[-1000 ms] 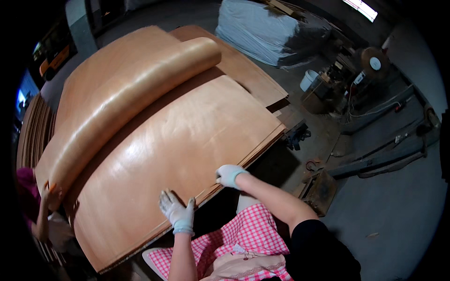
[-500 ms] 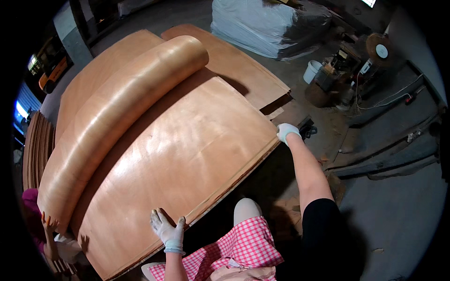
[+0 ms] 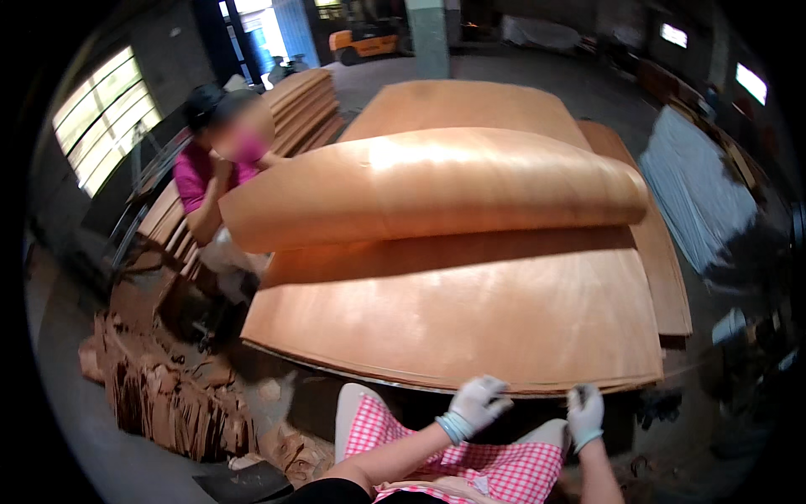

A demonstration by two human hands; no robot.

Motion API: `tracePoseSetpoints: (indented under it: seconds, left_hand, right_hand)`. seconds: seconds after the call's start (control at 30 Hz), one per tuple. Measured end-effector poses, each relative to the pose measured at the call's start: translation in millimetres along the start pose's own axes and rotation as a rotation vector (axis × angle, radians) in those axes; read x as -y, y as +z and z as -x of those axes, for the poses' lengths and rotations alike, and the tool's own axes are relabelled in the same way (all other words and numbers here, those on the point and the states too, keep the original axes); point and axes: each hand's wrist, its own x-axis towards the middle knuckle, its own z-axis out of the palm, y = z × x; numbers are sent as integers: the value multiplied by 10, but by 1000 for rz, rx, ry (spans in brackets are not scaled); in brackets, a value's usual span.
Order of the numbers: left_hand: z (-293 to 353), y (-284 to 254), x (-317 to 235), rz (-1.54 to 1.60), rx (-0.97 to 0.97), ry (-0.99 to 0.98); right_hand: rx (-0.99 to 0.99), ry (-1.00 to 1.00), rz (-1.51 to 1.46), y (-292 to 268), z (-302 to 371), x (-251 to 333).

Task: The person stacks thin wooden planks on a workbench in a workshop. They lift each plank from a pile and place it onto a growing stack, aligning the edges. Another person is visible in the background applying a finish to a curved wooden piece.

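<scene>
A stack of thin wood veneer sheets (image 3: 470, 311) lies in front of me, its near edge by my knees. Its top sheet is curled back into a long roll (image 3: 437, 189) across the far half. My left hand (image 3: 477, 405), in a white glove, is at the front edge, thumb apart from the fingers, with nothing visible in it. To its right my right hand (image 3: 585, 413), also gloved, has its fingers curled in at the edge near the right corner. Whatever those fingers hold, if anything, is hidden.
A co-worker in a magenta shirt (image 3: 193, 181) is at the roll's left end. Piled boards (image 3: 302, 109) stand behind them; ragged veneer scraps (image 3: 180, 395) lie at lower left. A wrapped stack (image 3: 697, 185) and a white bucket (image 3: 729, 325) are at right, an orange forklift (image 3: 365, 44) far back.
My view has swung left, bringing the co-worker into sight. My right hand has left the stack's corner and come in along the front edge, nearer my left hand. The sheet stays rolled back.
</scene>
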Motion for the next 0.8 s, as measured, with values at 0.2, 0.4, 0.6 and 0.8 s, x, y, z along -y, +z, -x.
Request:
tracePoseSetpoints:
  seconds: [0.2,0.4,0.6,0.8]
  left_hand:
    - [393,-310,-338,500,-137,27]
    - [736,-679,-221,841,-285,-304]
    - [998,-1280,343,884,-750,-504]
    - [1379,-2301,1594,781,-1192,-613]
  right_hand:
    - [310,-165,-603,769,674,1201]
    - [467,-213,-595,1096,868,1644]
    - [379,-390,106,1043,652,1747]
    - [438,-131,168,532,169,1167]
